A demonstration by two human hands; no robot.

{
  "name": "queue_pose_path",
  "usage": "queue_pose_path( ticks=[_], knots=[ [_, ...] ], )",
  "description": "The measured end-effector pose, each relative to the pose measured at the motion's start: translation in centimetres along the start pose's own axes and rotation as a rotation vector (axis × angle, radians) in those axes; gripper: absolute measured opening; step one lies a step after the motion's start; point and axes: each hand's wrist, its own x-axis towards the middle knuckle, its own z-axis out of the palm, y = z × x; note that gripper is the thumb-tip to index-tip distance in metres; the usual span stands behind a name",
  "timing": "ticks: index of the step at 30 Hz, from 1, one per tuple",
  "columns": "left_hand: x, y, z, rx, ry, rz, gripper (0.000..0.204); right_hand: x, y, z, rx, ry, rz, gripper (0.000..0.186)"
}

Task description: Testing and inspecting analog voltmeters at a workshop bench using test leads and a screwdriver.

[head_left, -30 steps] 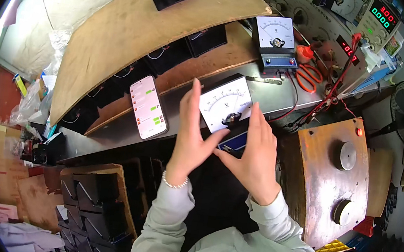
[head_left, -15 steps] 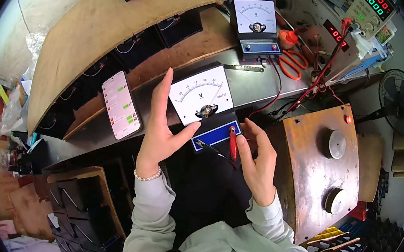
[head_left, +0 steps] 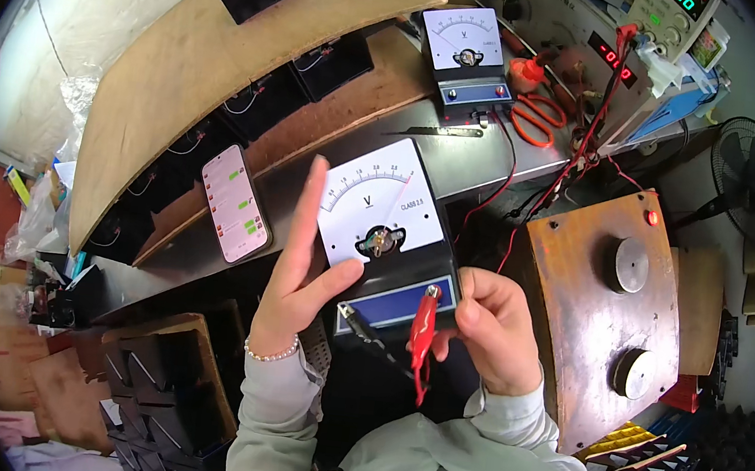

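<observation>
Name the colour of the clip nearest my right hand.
The clip is red, clearest in the head view.

Left hand [head_left: 291, 283]: one. Right hand [head_left: 503, 336]: one. Held dial meter [head_left: 371, 187]: one. Dial meter beside the scissors [head_left: 537, 121]: one. Scissors: one pair. Crocodile clips [head_left: 424, 323]: two, one red, one black. Black housings [head_left: 333, 67] beneath the wooden board [head_left: 192, 69]: five visible; atop it, one. Phone [head_left: 236, 204]: one. Fan [head_left: 752, 169]: one. Round knobs [head_left: 632, 265] on the brown box [head_left: 575, 284]: two.

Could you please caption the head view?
Left hand and right hand hold a meter with red clip and black clip attached.
</observation>
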Motion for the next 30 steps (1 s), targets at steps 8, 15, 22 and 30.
queue_pose_path(
  ticks=[8,15,22,30],
  knots=[
    [-0.2,0.6,1.1,0.000,-0.197,-0.271,0.051,-2.5,-0.9,0.9,-0.038,0.088,0.007,0.027],
    [-0.6,0.7,2.1,-0.017,-0.233,-0.311,0.043,-4.0,-1.0,0.2,-0.042,0.090,0.011,0.027],
    [-0.8,-0.2,2.4,-0.086,-0.169,-0.247,0.047,-4.8,-1.6,0.7,-0.118,0.097,0.047,0.026],
    [-0.9,-0.4,1.6,-0.044,-0.186,-0.264,0.066,-5.1,-1.5,1.1,-0.088,0.082,0.042,0.024]
  ],
)
